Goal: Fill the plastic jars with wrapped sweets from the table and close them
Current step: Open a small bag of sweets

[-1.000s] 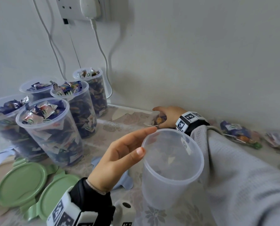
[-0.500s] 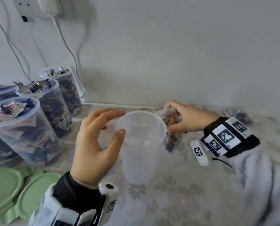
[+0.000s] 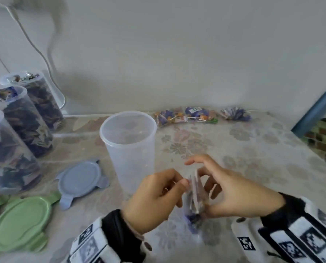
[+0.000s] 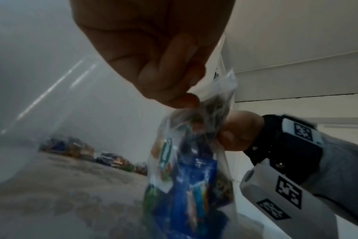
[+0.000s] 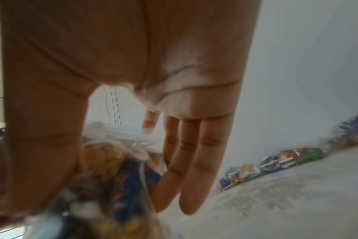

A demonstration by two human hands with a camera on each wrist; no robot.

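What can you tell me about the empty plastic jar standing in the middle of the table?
The empty jar is a tall, translucent, frosted plastic tumbler, slightly wider at its rolled rim than lower down. It stands upright and lidless on the floral tablecloth, nothing visible inside. Neither hand touches it; both work just in front. A blue lid lies flat on its left, apart from it.

Empty jar (image 3: 129,149) between filled jars (image 3: 25,118), left, and seemingly sweet packets (image 3: 196,115), behind-right.
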